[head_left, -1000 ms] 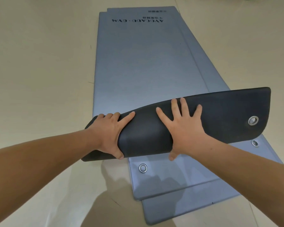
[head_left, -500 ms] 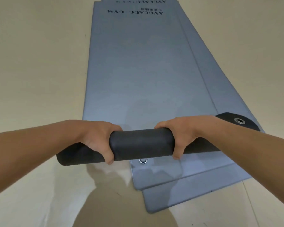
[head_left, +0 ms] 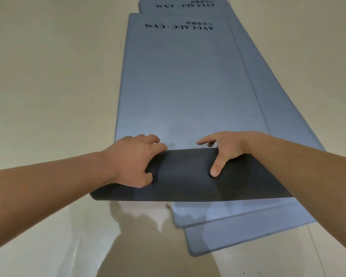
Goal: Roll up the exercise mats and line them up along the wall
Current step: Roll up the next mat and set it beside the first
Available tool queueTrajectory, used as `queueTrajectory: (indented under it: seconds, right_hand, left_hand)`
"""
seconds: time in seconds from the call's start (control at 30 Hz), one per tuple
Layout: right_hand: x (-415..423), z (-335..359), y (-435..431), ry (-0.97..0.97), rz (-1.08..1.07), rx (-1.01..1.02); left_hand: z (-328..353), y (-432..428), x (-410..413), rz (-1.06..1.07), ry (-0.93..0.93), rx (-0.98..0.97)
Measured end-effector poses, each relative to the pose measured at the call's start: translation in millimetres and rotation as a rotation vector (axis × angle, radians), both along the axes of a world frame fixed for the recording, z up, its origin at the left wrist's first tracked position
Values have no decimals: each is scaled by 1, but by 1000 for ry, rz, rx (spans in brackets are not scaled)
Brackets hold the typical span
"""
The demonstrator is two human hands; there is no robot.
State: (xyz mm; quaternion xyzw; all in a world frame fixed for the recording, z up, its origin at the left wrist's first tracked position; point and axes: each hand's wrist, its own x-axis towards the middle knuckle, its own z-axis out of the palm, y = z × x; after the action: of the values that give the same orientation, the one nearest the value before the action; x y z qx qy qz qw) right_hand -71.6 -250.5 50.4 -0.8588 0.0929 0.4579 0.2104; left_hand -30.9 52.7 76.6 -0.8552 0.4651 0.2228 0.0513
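Both of your hands are on the roll [head_left: 182, 176], which is the dark, rolled-up near end of the top mat [head_left: 178, 86]. Your left hand [head_left: 132, 162] grips it toward its left end: the fingers are curled over the far side and the thumb presses on the near side. Your right hand [head_left: 226, 150] holds the roll a little right of its middle. Its thumb [head_left: 216, 168] lies stretched on the dark surface toward you, the other fingers go over the far edge, and the index finger points toward the left hand. Between the two hands a bare piece of the roll shows. How many turns the roll has, I cannot tell.

Just beyond your fingers, the blue-grey unrolled part of the top mat lies flat and runs away from you. At its far end there is black lettering [head_left: 179, 27], upside down from your side.

Below your right hand, nearer to you, the corners of a second mat [head_left: 218, 212] and a third mat [head_left: 238, 238] stick out from under the roll, each lower one shifted closer to you. Past your left hand, the end of the roll reaches over the beige floor [head_left: 48, 76]. Your right forearm hides the other end.
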Motion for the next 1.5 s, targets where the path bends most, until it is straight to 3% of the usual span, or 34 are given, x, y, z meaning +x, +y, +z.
queueTrajectory:
  seconds: [0.1,0.2,0.3,0.4,0.53,0.63,0.73,0.9,1.0,1.23,1.37,1.5]
  right_hand:
    - [7,5,-6,-110,-20,-36]
    - [11,14,-3,-171,16,-78]
    - [9,29,8,-250,81,-190]
    - [6,51,19,-298,186,-299]
    - [-10,51,33,-117,265,-434]
    - [-21,30,43,-200,388,-610]
    - [-15,26,37,-231,386,-572]
    - [6,33,19,-185,262,-438]
    - [18,34,14,-152,220,-384]
    - [3,19,32,-481,403,-531]
    - [-17,-6,45,-474,422,-731]
    - [-9,-7,37,-522,419,-702]
  left_hand:
    - [-11,-5,-32,-66,-187,-2]
    - [-30,-9,-56,-36,-206,234]
    - [-45,-13,-45,-37,-238,225]
    - [-41,-17,-11,-58,-204,106]
    - [-26,-25,27,-47,-89,61]
    - [-25,-31,35,-18,-25,73]
    - [-29,-33,33,7,-45,103]
    - [-34,-15,-4,-13,-329,25]
    - [-48,-9,-20,51,-267,163]
    - [-70,-29,0,134,-292,170]
    - [-65,-40,28,108,-289,144]
    - [-57,-43,43,66,-245,118]
